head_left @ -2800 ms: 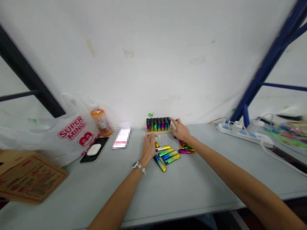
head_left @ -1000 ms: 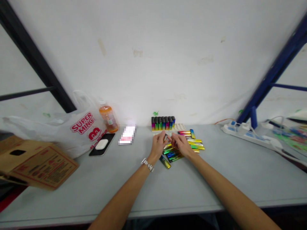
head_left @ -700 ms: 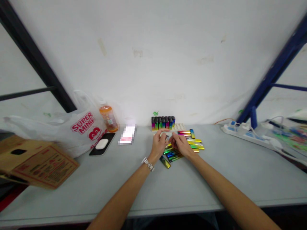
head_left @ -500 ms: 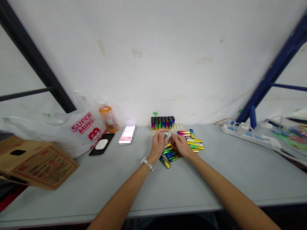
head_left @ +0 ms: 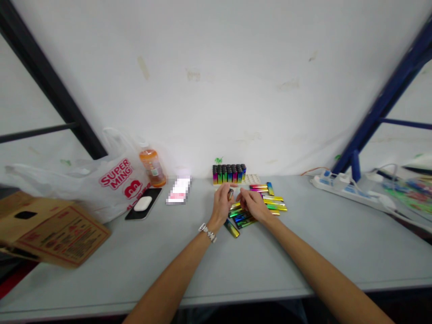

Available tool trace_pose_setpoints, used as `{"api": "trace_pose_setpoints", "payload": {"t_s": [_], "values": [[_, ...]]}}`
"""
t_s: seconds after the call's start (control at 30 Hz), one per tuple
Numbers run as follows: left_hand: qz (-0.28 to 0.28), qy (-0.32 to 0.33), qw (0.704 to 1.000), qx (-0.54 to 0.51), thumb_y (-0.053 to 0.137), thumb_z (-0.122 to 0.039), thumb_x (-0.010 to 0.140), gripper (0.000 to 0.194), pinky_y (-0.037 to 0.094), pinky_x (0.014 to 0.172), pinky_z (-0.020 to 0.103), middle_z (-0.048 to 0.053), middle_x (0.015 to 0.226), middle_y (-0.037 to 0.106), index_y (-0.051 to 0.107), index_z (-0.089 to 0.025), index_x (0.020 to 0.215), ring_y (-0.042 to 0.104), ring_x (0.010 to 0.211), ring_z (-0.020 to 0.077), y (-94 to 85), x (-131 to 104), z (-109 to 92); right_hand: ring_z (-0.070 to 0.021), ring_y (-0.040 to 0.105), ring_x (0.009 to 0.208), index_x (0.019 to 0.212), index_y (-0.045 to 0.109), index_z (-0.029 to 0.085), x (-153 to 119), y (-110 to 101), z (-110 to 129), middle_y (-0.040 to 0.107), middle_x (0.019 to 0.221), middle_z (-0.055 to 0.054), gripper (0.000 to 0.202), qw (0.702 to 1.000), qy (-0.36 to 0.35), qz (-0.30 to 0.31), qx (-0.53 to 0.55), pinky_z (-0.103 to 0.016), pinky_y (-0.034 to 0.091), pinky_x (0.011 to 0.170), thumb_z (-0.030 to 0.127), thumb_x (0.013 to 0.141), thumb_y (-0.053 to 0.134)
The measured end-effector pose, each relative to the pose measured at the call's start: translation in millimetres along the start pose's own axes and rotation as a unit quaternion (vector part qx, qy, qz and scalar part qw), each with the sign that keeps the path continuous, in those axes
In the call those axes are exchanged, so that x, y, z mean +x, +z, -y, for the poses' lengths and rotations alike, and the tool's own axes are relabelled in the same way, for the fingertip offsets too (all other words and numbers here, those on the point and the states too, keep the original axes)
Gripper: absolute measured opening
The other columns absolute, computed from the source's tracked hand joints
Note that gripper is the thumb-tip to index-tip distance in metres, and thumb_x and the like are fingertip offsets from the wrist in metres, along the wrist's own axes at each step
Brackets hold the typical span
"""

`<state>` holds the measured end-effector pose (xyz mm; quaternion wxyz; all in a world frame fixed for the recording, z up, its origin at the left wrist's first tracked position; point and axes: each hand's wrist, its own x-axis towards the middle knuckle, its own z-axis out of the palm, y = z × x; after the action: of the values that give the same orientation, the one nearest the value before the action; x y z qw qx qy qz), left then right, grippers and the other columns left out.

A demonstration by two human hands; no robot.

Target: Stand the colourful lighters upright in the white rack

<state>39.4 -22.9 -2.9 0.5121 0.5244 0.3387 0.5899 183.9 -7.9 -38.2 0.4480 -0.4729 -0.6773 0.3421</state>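
Note:
My left hand [head_left: 222, 201], with a silver bracelet at the wrist, is closed round a small lighter-like piece [head_left: 230, 194] whose dark end shows between the fingers. Just to its right, my right hand [head_left: 251, 201] has its fingers bent together; anything in them is hidden. Under and around both hands lies a pile of shiny multicoloured lighters [head_left: 275, 206]. One lighter [head_left: 232, 228] lies apart, below my left hand. Behind the hands, rows of upright lighters with black tops [head_left: 229, 173] stand in a pale tray [head_left: 253, 179] with open slots at its right end.
At the left are a cardboard box [head_left: 64, 234], a white plastic bag [head_left: 91, 180], an orange bottle [head_left: 153, 167], a black device [head_left: 135, 213] with a white case [head_left: 142, 204], and a blurred-out phone [head_left: 179, 190]. A power strip [head_left: 351, 193] with cables lies at the right.
The small piece in my left hand has shifted slightly left and tilted, and my left fingers have moved a little. My right hand is almost unmoved.

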Motion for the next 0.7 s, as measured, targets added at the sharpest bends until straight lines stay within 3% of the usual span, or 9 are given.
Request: {"api": "trace_pose_setpoints", "payload": {"t_s": [0.33,0.7], "values": [[0.001,-0.004,1.0,0.003,0.044,-0.031,0.086,0.039,0.019,0.041,0.02,-0.011,0.047,0.03,0.059,-0.015,0.118,0.02,0.039,0.0072,1.6,0.9,-1.3,-0.014,0.053,0.052,0.075,0.069,0.015,0.2,-0.4,1.5,0.057,0.055,-0.002,0.064,1.0,0.001,0.001,-0.014,-0.025,0.038,0.051,0.064,0.096,0.034],[0.007,-0.023,1.0,-0.007,0.043,-0.032,0.086,0.041,0.019,0.04,0.019,-0.011,0.047,0.029,0.056,-0.015,0.121,0.021,0.039,0.0075,0.6,2.5,3.6,-0.0136,0.051,0.053,0.076,0.066,0.016,-1.4,-0.9,6.6,0.055,0.056,0.0,0.055,0.999,-0.016,0.004,-0.031,-0.024,0.037,0.053,0.058,0.097,0.036]]}}
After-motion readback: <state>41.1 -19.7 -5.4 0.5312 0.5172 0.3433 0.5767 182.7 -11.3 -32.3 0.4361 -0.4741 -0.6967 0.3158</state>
